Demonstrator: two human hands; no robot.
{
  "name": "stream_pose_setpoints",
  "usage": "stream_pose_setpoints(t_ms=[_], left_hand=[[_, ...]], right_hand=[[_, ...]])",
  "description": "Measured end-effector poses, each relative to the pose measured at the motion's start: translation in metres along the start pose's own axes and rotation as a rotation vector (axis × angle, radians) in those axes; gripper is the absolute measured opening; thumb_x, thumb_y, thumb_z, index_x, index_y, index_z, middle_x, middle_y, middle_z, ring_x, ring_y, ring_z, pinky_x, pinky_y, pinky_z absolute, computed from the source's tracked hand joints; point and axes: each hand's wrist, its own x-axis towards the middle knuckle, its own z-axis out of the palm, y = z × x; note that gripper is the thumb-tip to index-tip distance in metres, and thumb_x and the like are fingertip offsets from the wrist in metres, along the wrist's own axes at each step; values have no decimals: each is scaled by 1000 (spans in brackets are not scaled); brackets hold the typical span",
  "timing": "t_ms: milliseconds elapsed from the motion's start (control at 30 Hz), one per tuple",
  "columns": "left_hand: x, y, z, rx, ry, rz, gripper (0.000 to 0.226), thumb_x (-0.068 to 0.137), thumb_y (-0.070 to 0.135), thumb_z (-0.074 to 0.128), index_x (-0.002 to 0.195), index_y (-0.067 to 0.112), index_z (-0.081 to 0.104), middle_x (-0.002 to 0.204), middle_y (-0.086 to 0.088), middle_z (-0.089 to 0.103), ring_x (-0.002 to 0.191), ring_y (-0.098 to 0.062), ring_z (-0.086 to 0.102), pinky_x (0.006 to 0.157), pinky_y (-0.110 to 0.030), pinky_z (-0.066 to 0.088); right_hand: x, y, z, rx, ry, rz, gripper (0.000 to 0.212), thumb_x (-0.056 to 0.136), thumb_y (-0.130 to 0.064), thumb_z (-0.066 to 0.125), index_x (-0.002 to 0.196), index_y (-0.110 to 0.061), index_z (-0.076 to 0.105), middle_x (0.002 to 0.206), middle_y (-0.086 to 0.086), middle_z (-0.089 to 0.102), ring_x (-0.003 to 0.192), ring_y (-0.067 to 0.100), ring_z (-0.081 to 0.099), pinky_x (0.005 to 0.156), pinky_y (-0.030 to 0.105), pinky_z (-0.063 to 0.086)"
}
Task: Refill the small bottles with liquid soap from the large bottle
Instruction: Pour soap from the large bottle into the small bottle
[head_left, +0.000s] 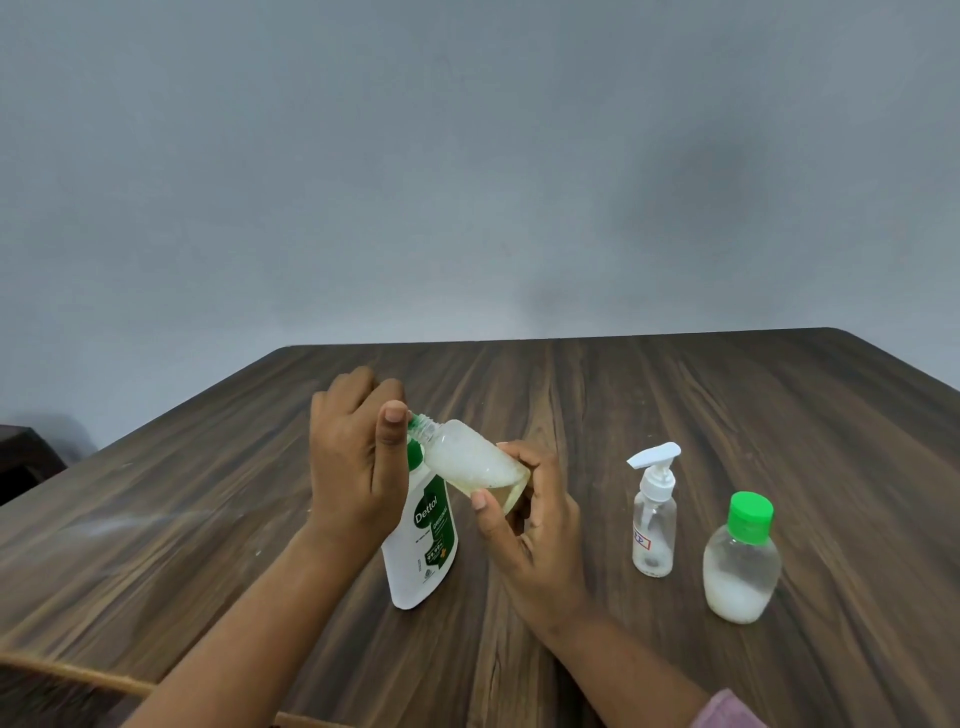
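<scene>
Fingers (511, 454) of the right hand (530, 525) curl round the base of a small bottle (470, 462), holding it tilted in the air with its threaded neck pointing left. The left hand (353, 462) meets that neck with thumb raised and fingers curled, pinching a sliver of green — seemingly the green cap (414, 419), though most of it is hidden. Foam fills much of the bottle, with a little yellowish liquid at its base. Just behind and below stands the large bottle (426, 551), upright on the table between the two wrists.

The step in hand looks like working the cap at the neck; whether it is coming off or going on cannot be told. Pouring would next call for an upright small bottle and a free hand for the large one.

Off to the right, apart from each other, stand a pump bottle (654, 519) and a green-lidded bottle (742, 566), the latter foamy at the bottom. The table (727, 405) is dark, streaked wood grain — behind it a plain grey-blue wall (467, 156).
</scene>
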Motion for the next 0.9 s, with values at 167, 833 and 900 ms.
stream_pose_setpoints(t_ms=[167, 833, 900], left_hand=[[0, 0, -2, 9, 8, 13, 74, 100, 49, 9, 56, 1, 46, 59, -6, 42, 60, -16, 35, 62, -37, 28], [12, 1, -4, -9, -49, 16, 77, 100, 52, 9, 56, 0, 47, 58, -10, 44, 57, -22, 41, 60, -43, 32], [17, 1, -5, -23, -71, 32, 78, 99, 52, 10, 54, -1, 45, 57, -10, 43, 55, -26, 42, 56, -47, 33]], right_hand=[[-2, 0, 0, 8, -1, -1, 38, 90, -54, 51, 115, -26, 45, 88, -9, 58, 65, 17, 59, 48, 44, 48], [-2, 0, 0, -22, -13, 9, 38, 90, -57, 49, 117, -32, 43, 95, -13, 57, 70, 15, 61, 50, 42, 50], [-1, 0, 0, -25, -17, 19, 38, 89, -58, 49, 117, -34, 42, 98, -16, 56, 74, 15, 61, 51, 42, 52]])
